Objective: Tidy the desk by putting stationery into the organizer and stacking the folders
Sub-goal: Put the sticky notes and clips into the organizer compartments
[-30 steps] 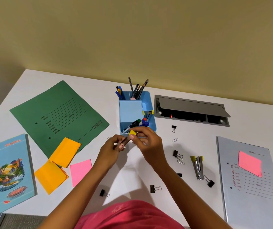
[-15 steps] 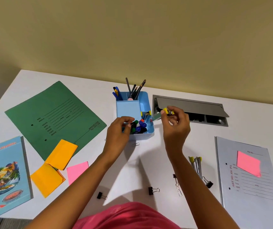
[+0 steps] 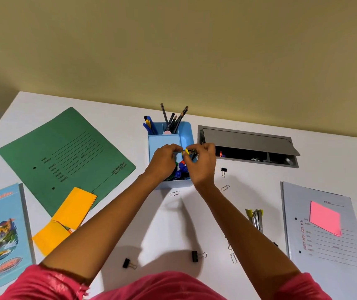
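A light blue organizer [image 3: 186, 131] stands at the back middle of the desk, with pens and pencils upright in its rear slots and markers lying in its front tray. Above that front tray, my left hand [image 3: 164, 161] and my right hand [image 3: 201, 166] meet, and both pinch one small yellow-tipped item [image 3: 187, 151]. A green folder [image 3: 65, 152] lies open-faced at the left. At the right edge is a grey folder [image 3: 333, 245] with a pink sticky note [image 3: 325, 217] on it. A blue illustrated book [image 3: 0, 230] lies at the far left.
Orange notes [image 3: 65, 219] overlap the green folder's near corner. Binder clips [image 3: 196, 256] and paper clips [image 3: 175, 193] are scattered across the near desk. Yellow-tipped metal pieces [image 3: 255, 217] lie right of my right forearm. An open grey cable hatch [image 3: 246, 139] is right of the organizer.
My right hand has carried the yellow-tipped item left from beside the cable hatch to above the organizer. My left hand has risen from the organizer's front and taken hold of it too.
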Demonstrator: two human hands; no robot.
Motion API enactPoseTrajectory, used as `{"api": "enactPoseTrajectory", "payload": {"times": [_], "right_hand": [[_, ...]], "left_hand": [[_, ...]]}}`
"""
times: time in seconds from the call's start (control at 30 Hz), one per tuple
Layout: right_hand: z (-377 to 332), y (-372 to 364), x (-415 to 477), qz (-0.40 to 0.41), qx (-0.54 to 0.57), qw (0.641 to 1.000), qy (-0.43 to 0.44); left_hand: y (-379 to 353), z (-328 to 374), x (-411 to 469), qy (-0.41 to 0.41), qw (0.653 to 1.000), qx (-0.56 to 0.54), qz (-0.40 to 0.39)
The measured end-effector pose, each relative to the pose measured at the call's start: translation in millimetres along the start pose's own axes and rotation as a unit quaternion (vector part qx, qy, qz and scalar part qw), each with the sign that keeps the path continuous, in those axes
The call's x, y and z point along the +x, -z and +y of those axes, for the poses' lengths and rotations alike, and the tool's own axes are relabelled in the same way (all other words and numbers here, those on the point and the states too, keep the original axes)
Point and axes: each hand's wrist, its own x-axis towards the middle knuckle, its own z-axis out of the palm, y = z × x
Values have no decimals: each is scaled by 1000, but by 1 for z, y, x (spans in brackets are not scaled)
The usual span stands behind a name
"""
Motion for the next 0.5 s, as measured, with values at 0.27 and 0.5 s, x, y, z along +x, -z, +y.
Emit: {"api": "enactPoseTrajectory", "payload": {"times": [0.27, 0.5], "right_hand": [[8, -5, 13, -73, -21, 997, -19], [15, -4, 15, -92, 4, 996, -10]], "left_hand": [[-9, -3, 13, 21, 1000, -9, 2], [-12, -4, 16, 21, 1000, -15, 7]]}}
